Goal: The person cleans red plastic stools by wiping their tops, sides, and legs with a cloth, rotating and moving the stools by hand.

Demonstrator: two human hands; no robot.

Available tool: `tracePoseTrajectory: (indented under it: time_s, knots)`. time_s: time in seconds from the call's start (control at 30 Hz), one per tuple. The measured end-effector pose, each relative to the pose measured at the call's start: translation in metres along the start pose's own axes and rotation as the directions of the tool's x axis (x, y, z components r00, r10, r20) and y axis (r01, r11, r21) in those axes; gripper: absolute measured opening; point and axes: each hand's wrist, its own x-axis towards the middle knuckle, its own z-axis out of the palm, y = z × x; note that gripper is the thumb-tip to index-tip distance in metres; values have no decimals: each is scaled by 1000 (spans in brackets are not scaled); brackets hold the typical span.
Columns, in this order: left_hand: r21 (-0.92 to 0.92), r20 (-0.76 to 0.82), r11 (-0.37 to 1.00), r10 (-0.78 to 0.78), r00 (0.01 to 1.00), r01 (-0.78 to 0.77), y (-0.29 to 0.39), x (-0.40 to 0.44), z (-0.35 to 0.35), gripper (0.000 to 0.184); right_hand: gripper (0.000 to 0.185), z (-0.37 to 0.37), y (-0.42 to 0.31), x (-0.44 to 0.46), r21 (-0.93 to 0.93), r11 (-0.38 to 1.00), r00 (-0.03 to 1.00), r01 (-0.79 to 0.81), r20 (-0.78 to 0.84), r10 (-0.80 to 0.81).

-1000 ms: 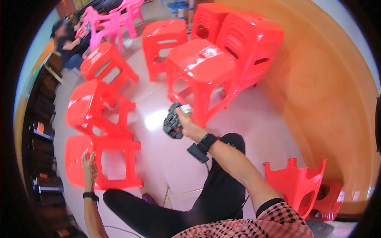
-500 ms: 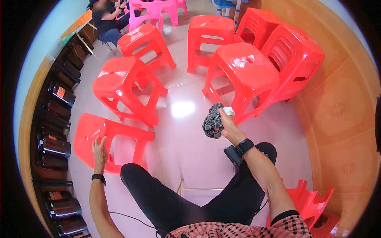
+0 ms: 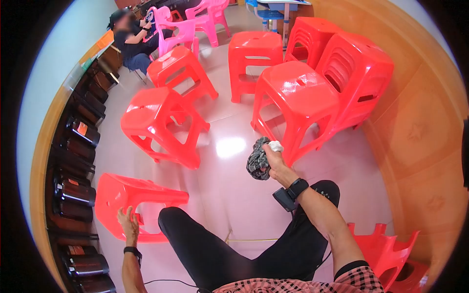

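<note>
At the lower left, a red plastic stool [image 3: 110, 202] lies tipped on its side, its seat facing left and its legs pointing right. My left hand [image 3: 129, 224] is at the stool's seat, fingers apart and slightly bent; whether they touch it I cannot tell. My right hand [image 3: 277, 163] is closed round a crumpled grey patterned cloth [image 3: 257, 160], held above the floor in front of my right knee. A small white piece of cloth [image 3: 275, 146] sticks out beside my thumb. Just beyond that hand stands an upright red stool [image 3: 300, 90].
More red stools [image 3: 168, 63] stand ahead, with nested stacks [image 3: 359, 63] by the wooden wall panel [image 3: 415, 141]. Upturned red stools [image 3: 378, 249] are at lower right. Dark glossy appliances [image 3: 73, 195] line the left wall. A person [image 3: 132, 41] sits near pink chairs [image 3: 178, 34].
The view has tipped upward slightly, so most things sit lower. The left stool has turned further over, and my left hand has moved with it. My right hand still holds the cloth.
</note>
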Motion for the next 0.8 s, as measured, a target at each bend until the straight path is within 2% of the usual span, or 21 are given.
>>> tracePoseTrajectory:
  time_s: [0.03, 0.07, 0.1, 0.17, 0.27, 0.3, 0.33, 0.4, 0.47, 0.53, 0.57, 0.6, 0.63, 0.7, 0.77, 0.8]
  knots:
    - [-19, -96, 991, 128, 987, -130, 17, -1, -4, 40, 9, 4, -3, -5, -40, 999, 1000, -16, -13, 16]
    - [-28, -189, 966, 247, 950, -257, 35, -5, -5, 39, 11, 10, -4, -9, 24, 1000, 999, -13, -35, 13]
    - [-27, -192, 966, 248, 950, -258, 60, -4, -11, 39, 11, 11, -5, -10, 26, 1000, 999, -10, -34, 10]
    - [-420, -67, 869, 256, 964, -260, 111, 11, -22, 40, 14, 12, -8, -13, 24, 999, 999, -41, -7, 41]
    - [-481, -11, 817, 357, 934, -318, 153, 46, -11, 38, 14, 16, -8, -13, 49, 999, 1000, 2, -25, -1]
    - [-889, 360, 408, 342, 868, 209, 161, 61, -6, 36, 14, 15, -10, -15, 47, 999, 999, 25, -38, -23]
    - [-666, 582, -124, 530, 616, 736, 171, 77, -1, 34, 14, 13, -9, -13, 55, 998, 999, 34, -40, -32]
    - [-576, 671, -62, 533, 515, 815, 193, 111, 7, 33, 13, 10, -6, -4, 26, 999, 997, 28, -77, -26]
    - [-702, 435, -125, 703, 562, 701, 231, 132, -11, 29, 13, 12, -15, -12, 51, 997, 995, 59, -85, -54]
    - [-758, 360, -45, 803, 475, 651, 268, 164, -8, 26, 13, 12, -21, -15, 75, 991, 990, 110, -96, -103]
    - [-761, 359, -35, 808, 466, 648, 290, 165, -19, 26, 13, 12, -23, -17, 84, 990, 989, 117, -103, -108]
    - [-953, 267, 303, 787, 556, 30, 317, 159, -39, 26, 13, 12, -24, -18, 107, 988, 989, 112, -104, -101]
    - [-625, 130, 511, 813, 567, -590, 345, 152, -59, 27, 13, 12, -28, -20, 131, 985, 990, 111, -105, -97]
    - [-702, 120, 440, 848, 516, -560, 392, 136, -92, 30, 15, 8, -26, -15, 116, 987, 988, 113, -121, -99]
    - [-722, 10, 292, 911, 412, -628, 440, 118, -118, 29, 18, 8, -24, -10, 79, 952, 937, 297, -216, -274]
    - [-712, 23, 279, 926, 376, -644, 464, 102, -140, 29, 17, 12, -49, -47, 180, 969, 982, 171, -114, -152]
